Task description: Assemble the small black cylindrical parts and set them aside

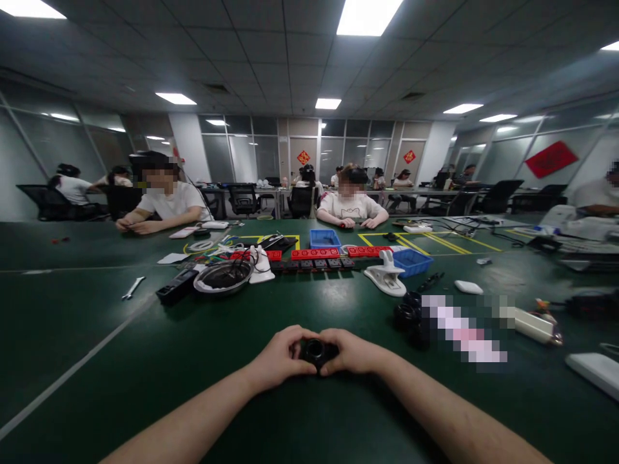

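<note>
A small black part [316, 350] with a round, ring-like opening facing up sits between my two hands, low over the green table [309, 419]. My left hand [285, 353] curls round its left side, thumb in front and fingers behind. From the other side my right hand [351, 351] grips it, with fingers and thumb closed on its right end. Its exact kind does not show, and its sides are mostly hidden by my fingers. To the right of my hands lie several black round pieces [409, 314], partly covered by a blurred patch.
Ahead stand a metal bowl [225, 290], a black device [178, 287], red socket strips [315, 254], a white clip-on base [387, 281] and blue trays [412, 270] [324, 231]. A wrench [133, 288] lies left. Two people [352, 205] [167, 203] sit across the table.
</note>
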A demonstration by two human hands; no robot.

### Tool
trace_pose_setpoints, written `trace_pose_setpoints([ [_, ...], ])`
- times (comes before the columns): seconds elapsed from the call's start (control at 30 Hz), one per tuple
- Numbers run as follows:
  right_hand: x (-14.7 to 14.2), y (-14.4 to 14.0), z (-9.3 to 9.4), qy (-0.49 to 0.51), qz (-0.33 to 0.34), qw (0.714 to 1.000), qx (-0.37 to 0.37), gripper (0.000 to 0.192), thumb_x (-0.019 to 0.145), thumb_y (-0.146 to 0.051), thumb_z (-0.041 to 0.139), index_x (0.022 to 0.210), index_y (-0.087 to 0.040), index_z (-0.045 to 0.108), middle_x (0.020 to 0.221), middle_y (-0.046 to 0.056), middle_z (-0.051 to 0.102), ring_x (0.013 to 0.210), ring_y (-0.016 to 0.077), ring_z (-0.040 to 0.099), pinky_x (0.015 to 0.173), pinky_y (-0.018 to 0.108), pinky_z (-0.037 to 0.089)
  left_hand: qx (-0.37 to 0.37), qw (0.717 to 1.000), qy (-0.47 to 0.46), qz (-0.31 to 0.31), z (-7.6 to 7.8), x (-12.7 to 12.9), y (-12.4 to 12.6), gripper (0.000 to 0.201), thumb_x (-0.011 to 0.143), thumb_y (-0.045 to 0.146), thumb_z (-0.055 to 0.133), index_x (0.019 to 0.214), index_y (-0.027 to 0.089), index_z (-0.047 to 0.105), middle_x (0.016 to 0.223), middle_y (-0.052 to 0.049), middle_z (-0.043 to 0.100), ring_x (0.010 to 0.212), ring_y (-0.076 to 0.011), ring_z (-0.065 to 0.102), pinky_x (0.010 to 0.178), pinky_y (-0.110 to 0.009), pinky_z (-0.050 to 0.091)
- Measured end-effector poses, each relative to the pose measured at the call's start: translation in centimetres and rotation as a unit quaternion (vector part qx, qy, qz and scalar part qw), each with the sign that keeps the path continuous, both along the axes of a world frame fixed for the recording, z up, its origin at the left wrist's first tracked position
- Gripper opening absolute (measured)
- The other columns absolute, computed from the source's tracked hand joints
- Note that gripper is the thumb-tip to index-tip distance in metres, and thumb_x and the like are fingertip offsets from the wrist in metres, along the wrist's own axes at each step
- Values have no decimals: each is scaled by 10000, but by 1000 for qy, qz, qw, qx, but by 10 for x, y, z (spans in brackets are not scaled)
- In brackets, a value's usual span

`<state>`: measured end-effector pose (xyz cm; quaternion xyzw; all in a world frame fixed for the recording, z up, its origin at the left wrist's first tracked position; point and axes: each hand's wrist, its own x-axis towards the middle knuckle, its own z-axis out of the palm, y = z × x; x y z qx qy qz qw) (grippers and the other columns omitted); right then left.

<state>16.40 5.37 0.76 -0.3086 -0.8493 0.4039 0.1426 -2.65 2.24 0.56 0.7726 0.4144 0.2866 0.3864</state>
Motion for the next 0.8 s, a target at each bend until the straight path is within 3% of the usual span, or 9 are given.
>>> trace_pose_setpoints([
  [0.13, -2, 0, -4, -13, -32, 999, 19, 379, 517, -287, 711, 831, -145, 553, 780, -20, 521, 722, 131, 478, 604, 206, 362, -6, 1000, 10, 19, 2, 5, -3, 411, 554, 250, 682, 936, 181, 547, 770, 26, 441, 560, -72, 395, 488, -174, 312],
  [0.23, -7, -6, -9, -49, -89, 991, 82, 426, 489, -391, 706, 784, -149, 515, 728, -20, 506, 650, 122, 459, 518, 195, 326, 2, 997, 35, 69, 0, 9, -6, 410, 545, 252, 679, 919, 169, 533, 735, 31, 451, 531, -73, 387, 472, -177, 303],
  [0.33, -15, -15, -12, -104, -159, 965, 179, 435, 519, -488, 646, 753, -151, 501, 712, 8, 518, 629, 144, 461, 519, 228, 321, 8, 991, 52, 126, -4, 13, -9, 391, 564, 254, 662, 914, 164, 514, 700, 34, 469, 516, -82, 409, 475, -186, 315],
  [0.43, -20, -22, -12, -139, -196, 938, 248, 444, 549, -535, 597, 743, -145, 511, 737, 43, 535, 687, 190, 481, 607, 294, 344, 15, 988, 51, 144, -6, 13, -9, 367, 589, 264, 641, 915, 165, 506, 706, 29, 481, 514, -89, 426, 478, -195, 333],
  [0.5, -19, -23, -9, -120, -181, 943, 252, 493, 544, -542, 602, 822, -144, 520, 804, 55, 541, 751, 210, 485, 663, 318, 350, 11, 991, 39, 126, -6, 12, -8, 362, 600, 251, 630, 930, 169, 508, 773, 15, 488, 507, -78, 421, 475, -195, 341],
  [0.6, -11, -17, -3, -70, -98, 972, 199, 532, 545, -441, 659, 971, -161, 506, 914, 47, 533, 827, 202, 479, 712, 304, 361, -3, 997, 23, 73, -1, 8, -7, 375, 615, 218, 615, 974, 183, 515, 847, 2, 475, 521, -68, 417, 479, -188, 347],
  [0.7, -2, -8, 3, -45, -2, 991, 129, 378, 611, -272, 651, 957, -164, 542, 899, 18, 537, 829, 166, 483, 723, 260, 365, -10, 999, 27, 43, 5, 5, -6, 382, 623, 211, 612, 995, 194, 525, 820, 7, 462, 544, -72, 416, 493, -187, 345],
  [0.8, 3, -1, 2, -22, 31, 995, 89, 279, 640, -198, 628, 908, -152, 570, 827, -6, 533, 777, 133, 488, 688, 222, 367, -18, 999, 29, 31, 8, 4, -5, 392, 620, 214, 617, 1002, 201, 528, 816, 9, 456, 562, -77, 420, 497, -186, 341],
])
